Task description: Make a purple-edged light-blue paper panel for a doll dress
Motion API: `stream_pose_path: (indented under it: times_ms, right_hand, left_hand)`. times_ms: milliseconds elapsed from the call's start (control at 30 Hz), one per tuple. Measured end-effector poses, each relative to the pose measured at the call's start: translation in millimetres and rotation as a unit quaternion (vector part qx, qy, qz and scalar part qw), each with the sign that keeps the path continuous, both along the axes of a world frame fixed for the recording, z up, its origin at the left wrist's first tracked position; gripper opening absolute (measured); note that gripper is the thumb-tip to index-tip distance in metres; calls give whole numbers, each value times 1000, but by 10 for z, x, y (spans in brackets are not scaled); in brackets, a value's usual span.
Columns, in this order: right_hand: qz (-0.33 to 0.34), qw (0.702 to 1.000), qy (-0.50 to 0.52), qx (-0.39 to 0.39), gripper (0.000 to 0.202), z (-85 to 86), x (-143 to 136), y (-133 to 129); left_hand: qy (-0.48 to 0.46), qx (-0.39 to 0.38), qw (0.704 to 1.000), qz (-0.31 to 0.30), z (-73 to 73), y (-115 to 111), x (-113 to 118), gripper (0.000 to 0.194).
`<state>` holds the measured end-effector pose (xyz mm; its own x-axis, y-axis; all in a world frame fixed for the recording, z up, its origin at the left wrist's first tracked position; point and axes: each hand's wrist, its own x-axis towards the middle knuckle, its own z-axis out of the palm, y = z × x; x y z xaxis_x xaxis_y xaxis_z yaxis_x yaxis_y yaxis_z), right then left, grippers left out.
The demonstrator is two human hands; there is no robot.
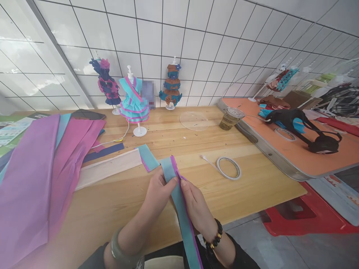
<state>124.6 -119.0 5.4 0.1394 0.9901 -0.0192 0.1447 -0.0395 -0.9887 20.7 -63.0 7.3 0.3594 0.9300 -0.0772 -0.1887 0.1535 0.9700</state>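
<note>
Blue strip [185,220] in left grip [159,188]

A white tiled wall [202,45] glints at left on my feed; below I see a wooden table [263,190], an orange-topped table [283,155] beside it, a red stool [329,213], grey floor [252,243].

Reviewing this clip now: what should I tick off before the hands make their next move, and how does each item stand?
1. Left hand steadying the blue strip: ok, thumb on top near its far end.
2. Right hand at the purple edging: ok, fingers at the edge.
3. Edging flat between the hands: not ok, a purple bit sticks out there.
4. Strip's near end free: cannot tell, it runs out of frame.
5. Tape roll apart from the hands: ok, lying to their right.
6. Cup away from the strip: ok, upright farther back.
</note>
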Motion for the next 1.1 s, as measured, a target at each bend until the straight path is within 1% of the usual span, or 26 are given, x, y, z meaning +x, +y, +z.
stream_pose_path:
  times_ms: [367,600,767,867,1000,1100]
  right_hand:
    - [2,1000,-1,8,35,13,4,13]
    - [6,1000,18,11,36,58,-16,16]
    - [1,1000,6,5,36,71,-9,9]
    - [6,1000,-2,4,36,72,-9,-4]
    - [16,1000,-6,0,36,73,-22,-23]
    - [18,1000,0,-1,36,68,-32,-24]
  left_hand:
    - [-5,1,1000,-5,-12,-7,7,9]
    - [-4,-3,1000,-6,3,-13,4,10]
    - [11,-1,1000,-2,11,-7,3,11]
    - [5,-4,1000,11,7,4,-8,12]
    - [-21,-28,999,38,-6,14,-11,18]
    - [-19,-37,998,45,-16,12,-4,22]
